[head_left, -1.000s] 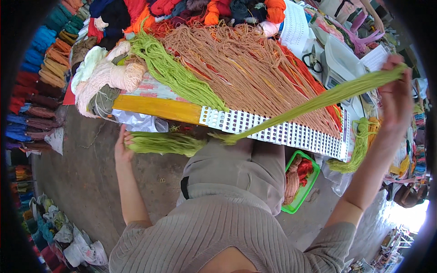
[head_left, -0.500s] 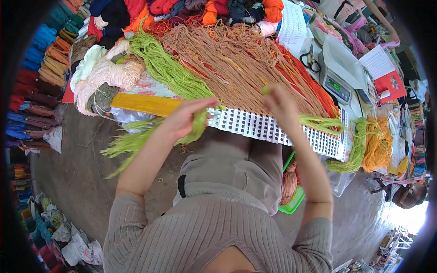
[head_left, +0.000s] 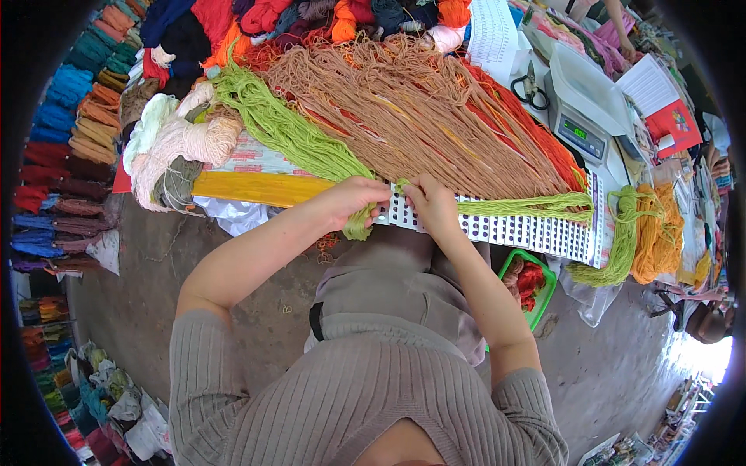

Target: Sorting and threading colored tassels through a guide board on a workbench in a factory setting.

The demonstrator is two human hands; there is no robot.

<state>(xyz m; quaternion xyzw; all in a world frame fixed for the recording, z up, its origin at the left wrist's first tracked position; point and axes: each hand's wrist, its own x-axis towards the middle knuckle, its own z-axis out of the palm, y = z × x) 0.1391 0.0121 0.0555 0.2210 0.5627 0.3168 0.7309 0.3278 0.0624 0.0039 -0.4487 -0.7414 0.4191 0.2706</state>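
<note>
My left hand (head_left: 350, 202) is closed on a bunch of lime-green yarn (head_left: 357, 225), whose lower end hangs below the fingers. Close to its right, my right hand (head_left: 434, 208) pinches a green tuft at the edge of a white card strip with rows of dark holes (head_left: 536, 233). A thick hank of the same green yarn (head_left: 299, 128) lies diagonally from the upper left down to my left hand. Brown yarn strands (head_left: 404, 109) fan out from the strip's far edge, with red and orange ones among them. Loose green strands (head_left: 528, 206) lie along the strip at right.
Cream and pale skeins (head_left: 183, 144) sit at left beside a yellow wooden bar (head_left: 256, 186). Scissors (head_left: 531, 89) and a digital scale (head_left: 579, 132) stand at the far right. Green and orange hanks (head_left: 657, 233) hang off the right edge. A green basket (head_left: 540, 295) is on the floor.
My right hand has come down and left to the strip, beside my left hand. My left hand has shifted right, and the long green strands beside my left forearm no longer show.
</note>
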